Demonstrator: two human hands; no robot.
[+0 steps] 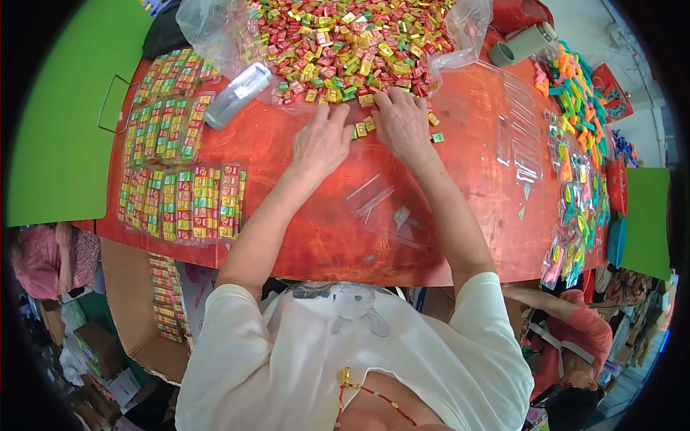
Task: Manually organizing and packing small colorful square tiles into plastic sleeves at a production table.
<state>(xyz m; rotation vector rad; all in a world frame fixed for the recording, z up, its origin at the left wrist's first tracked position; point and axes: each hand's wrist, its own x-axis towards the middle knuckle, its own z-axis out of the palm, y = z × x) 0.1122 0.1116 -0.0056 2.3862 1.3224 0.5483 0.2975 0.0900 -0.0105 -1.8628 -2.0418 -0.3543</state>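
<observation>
A big heap of small wrapped packs (352, 50) in red, yellow and green spreads from a clear plastic bag (460, 36) at the far side of the red table (309, 237). Just before its near edge, a short row of yellow and green packs (365, 127) lies between my hands. My left hand (320, 142) is closed, fingers bent down, its thumb against the row's left end. At the heap's edge, my right hand (404, 126) has its fingers curled over packs, partly hiding them. One loose green pack (437, 137) lies right of it.
Filled clear packages (180, 201) lie in rows at left, beside a clear greyish cylinder (237, 95). Near me is a clear plastic tray (370, 195); more trays (519, 129) lie right. Beyond are colourful plastic toys (578, 108), a flask (532, 43) and another person (575, 327).
</observation>
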